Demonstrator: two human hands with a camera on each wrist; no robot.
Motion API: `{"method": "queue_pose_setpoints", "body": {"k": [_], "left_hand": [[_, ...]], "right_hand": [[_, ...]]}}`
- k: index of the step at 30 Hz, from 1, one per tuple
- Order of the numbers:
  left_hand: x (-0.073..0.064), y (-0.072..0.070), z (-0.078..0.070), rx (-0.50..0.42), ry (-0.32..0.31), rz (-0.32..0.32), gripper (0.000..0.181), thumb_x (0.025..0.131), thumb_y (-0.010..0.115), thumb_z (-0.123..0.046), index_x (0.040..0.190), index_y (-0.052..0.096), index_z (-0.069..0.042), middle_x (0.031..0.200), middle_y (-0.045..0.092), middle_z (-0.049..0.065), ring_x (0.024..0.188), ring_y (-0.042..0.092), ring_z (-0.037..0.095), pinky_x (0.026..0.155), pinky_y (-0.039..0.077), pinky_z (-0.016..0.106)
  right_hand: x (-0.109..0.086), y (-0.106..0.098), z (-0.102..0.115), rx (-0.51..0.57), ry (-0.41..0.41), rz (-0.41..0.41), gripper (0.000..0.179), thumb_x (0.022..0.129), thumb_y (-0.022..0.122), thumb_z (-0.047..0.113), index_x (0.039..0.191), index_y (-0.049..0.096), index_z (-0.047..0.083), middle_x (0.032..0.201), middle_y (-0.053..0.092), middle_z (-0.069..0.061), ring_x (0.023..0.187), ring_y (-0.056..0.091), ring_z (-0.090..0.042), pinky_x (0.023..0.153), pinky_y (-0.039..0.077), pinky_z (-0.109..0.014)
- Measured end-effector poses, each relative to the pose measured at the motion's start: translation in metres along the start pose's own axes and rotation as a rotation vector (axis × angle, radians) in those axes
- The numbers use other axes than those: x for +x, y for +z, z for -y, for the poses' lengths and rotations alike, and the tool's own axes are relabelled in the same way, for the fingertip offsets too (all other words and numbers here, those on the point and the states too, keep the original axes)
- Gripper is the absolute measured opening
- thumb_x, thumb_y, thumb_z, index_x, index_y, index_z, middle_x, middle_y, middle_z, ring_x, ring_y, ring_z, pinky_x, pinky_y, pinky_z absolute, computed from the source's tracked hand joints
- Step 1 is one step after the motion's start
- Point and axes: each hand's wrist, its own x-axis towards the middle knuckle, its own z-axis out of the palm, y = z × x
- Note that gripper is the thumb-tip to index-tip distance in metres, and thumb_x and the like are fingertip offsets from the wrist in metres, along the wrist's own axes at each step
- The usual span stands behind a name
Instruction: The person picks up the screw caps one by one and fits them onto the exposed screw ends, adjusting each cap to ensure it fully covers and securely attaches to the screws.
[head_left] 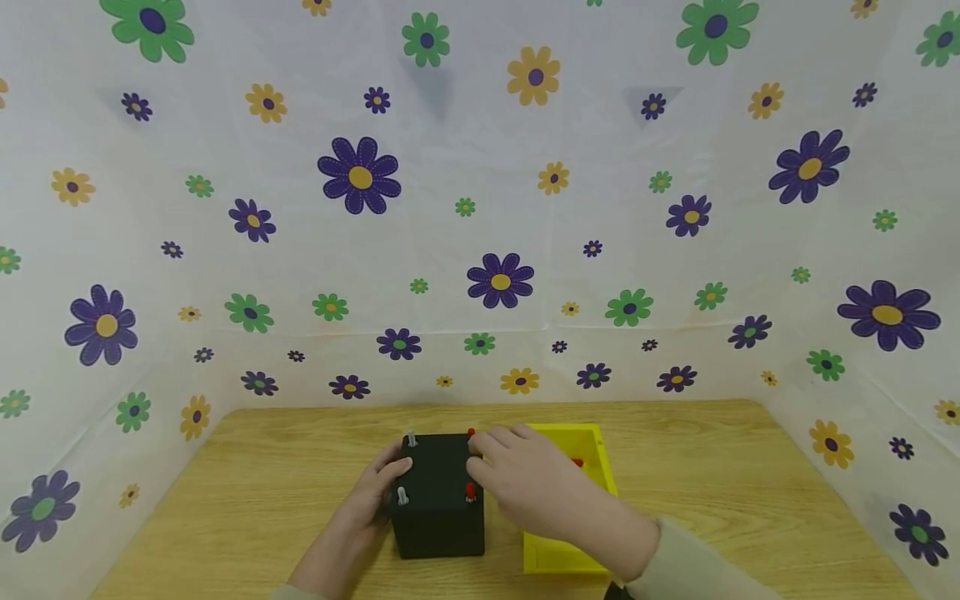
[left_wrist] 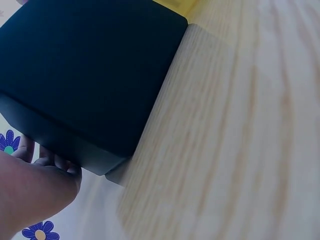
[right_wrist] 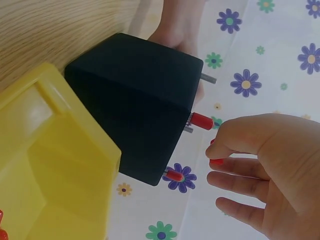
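Observation:
A black box (head_left: 441,471) stands on the table with an upright metal post at each corner of its top. Red caps sit on the two right posts: the near red cap (head_left: 471,492) and the far red cap (right_wrist: 174,175). Both left posts, such as this bare metal post (head_left: 402,497), have no cap. My left hand (head_left: 369,493) grips the box's left side, thumb over the top edge. Above the box's right edge, my right hand (head_left: 525,479) pinches another red cap (right_wrist: 216,161) between thumb and index finger, the other fingers loosely bent.
Right of the box is an open yellow bin (head_left: 562,557), partly under my right forearm, with several red pieces (right_wrist: 2,232) inside. Wooden table (head_left: 697,467) stretches around both. A white flowered cloth (head_left: 480,233) hangs behind and at the sides.

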Motion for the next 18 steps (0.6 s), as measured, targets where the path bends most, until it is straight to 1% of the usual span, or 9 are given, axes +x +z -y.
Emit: {"method": "queue_pose_setpoints", "body": {"k": [4,10,13,15,18], "left_hand": [[0.000,-0.002,-0.001,-0.002,-0.004,0.015,0.061,0.105,0.054,-0.020,0.161,0.034,-0.006,0.110,0.070,-0.017,0.101,0.068,0.003,0.091,0.054,0.025],[-0.001,-0.003,-0.001,0.016,-0.007,0.028,0.066,0.105,0.054,-0.022,0.164,0.029,-0.005,0.113,0.069,-0.016,0.104,0.067,0.003,0.093,0.053,0.025],[-0.001,-0.003,-0.002,0.015,-0.003,0.030,0.067,0.105,0.054,-0.022,0.164,0.029,-0.005,0.114,0.069,-0.016,0.104,0.067,0.003,0.094,0.053,0.025],[-0.001,-0.003,-0.002,0.015,-0.003,0.033,0.066,0.105,0.054,-0.022,0.164,0.029,-0.006,0.113,0.069,-0.017,0.104,0.067,0.003,0.093,0.053,0.024],[-0.002,-0.003,-0.002,0.015,-0.003,0.042,0.065,0.105,0.054,-0.023,0.163,0.029,-0.006,0.112,0.069,-0.018,0.103,0.067,0.002,0.093,0.054,0.024]], "right_hand": [[0.003,-0.001,0.002,0.003,-0.001,0.003,0.019,0.096,0.075,0.017,0.115,0.070,0.020,0.128,0.068,0.002,0.116,0.063,-0.016,0.101,0.054,-0.028],[0.007,-0.002,0.004,-0.001,-0.018,-0.029,0.019,0.096,0.074,0.018,0.115,0.071,0.020,0.126,0.068,0.002,0.116,0.063,-0.016,0.100,0.054,-0.029],[0.008,-0.002,0.005,0.011,-0.021,-0.039,0.019,0.096,0.074,0.018,0.115,0.070,0.020,0.127,0.068,0.002,0.115,0.063,-0.017,0.099,0.054,-0.029],[0.010,-0.002,0.006,0.024,-0.017,-0.032,0.020,0.097,0.076,0.021,0.116,0.070,0.020,0.128,0.068,0.002,0.115,0.063,-0.017,0.100,0.054,-0.029],[0.013,-0.003,0.006,0.051,-0.008,-0.004,0.027,0.095,0.080,0.027,0.120,0.069,0.020,0.131,0.067,0.002,0.118,0.062,-0.017,0.104,0.053,-0.030]]}}
